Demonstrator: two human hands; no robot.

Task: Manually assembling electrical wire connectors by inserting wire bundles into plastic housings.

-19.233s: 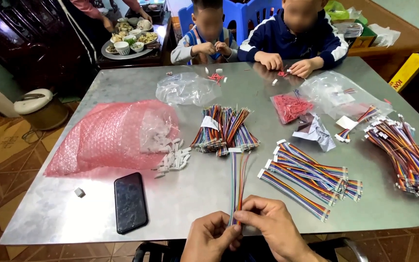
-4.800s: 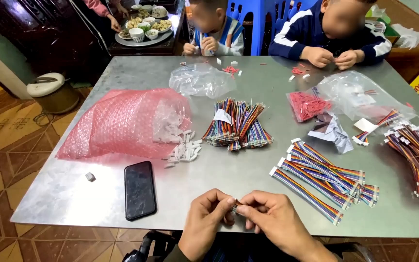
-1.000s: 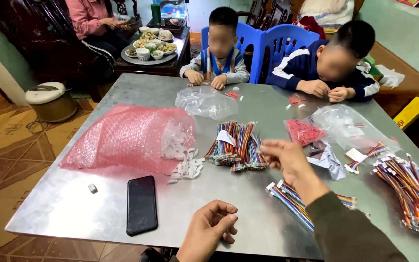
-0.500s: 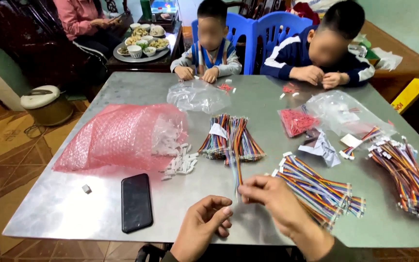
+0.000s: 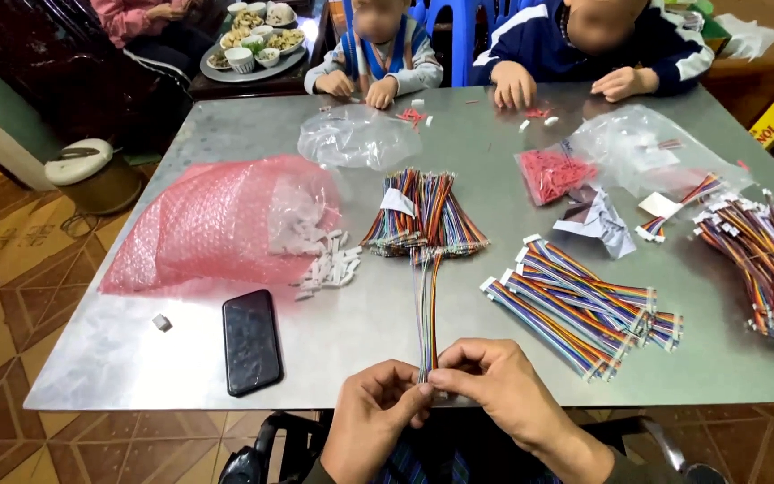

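Note:
At the near edge of the metal table (image 5: 109, 358), my left hand (image 5: 374, 421) and my right hand (image 5: 499, 390) pinch the near end of a flat multicoloured ribbon wire (image 5: 425, 309). The wire runs straight away from me toward a bundle of loose coloured wires (image 5: 423, 215) in the table's middle. Small white plastic connectors (image 5: 324, 264) spill out of a pink bubble-wrap bag (image 5: 212, 224) to the left. Finished wire sets with white ends (image 5: 575, 296) lie in a row to my right.
A black phone (image 5: 252, 341) lies face up near my left hand, a single white connector (image 5: 162, 322) left of it. More wire sets (image 5: 763, 260) sit far right, with clear bags (image 5: 356, 134) and a bag of red parts (image 5: 553, 170). Two children sit opposite.
My right hand reached out to the wire bundle, then came back with a ribbon wire. Both hands now hold its near end together at the table edge.

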